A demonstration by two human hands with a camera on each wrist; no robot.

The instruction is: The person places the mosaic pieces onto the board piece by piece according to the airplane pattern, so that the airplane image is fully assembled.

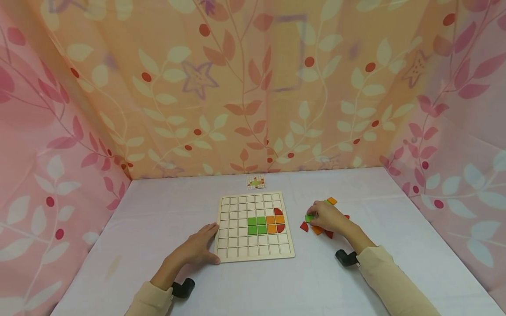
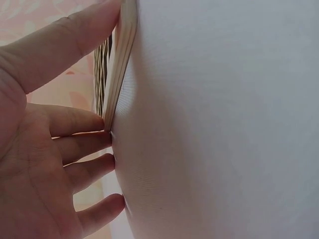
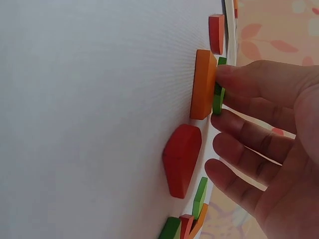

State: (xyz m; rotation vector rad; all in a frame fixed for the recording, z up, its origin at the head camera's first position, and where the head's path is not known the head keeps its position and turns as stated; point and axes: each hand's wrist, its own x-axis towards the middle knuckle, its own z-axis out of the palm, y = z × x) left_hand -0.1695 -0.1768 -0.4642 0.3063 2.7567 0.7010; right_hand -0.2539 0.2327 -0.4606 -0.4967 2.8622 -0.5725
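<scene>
A square wooden grid board (image 1: pixel 232 241) lies on the white tabletop in the head view. Green and orange square tiles and two red rounded pieces fill part of its right side. Along the board's left edge rests my left hand (image 1: pixel 196 245), its thumb by the near corner and its fingers fairly straight; in the left wrist view they touch the board's rim. Right of the board, my right hand (image 1: pixel 327 217) pinches a green tile (image 3: pixel 218 102) between thumb and forefinger, low among the loose pieces. An orange tile (image 3: pixel 201 84) and a red rounded piece (image 3: pixel 182 159) lie beside it.
Behind the board lies a small pattern card (image 1: pixel 256 181). Loose red, orange and green pieces surround my right hand, including a red piece (image 1: pixel 304 226) on the side toward the board. Patterned curtains (image 1: pixel 245 87) close off the back and both sides.
</scene>
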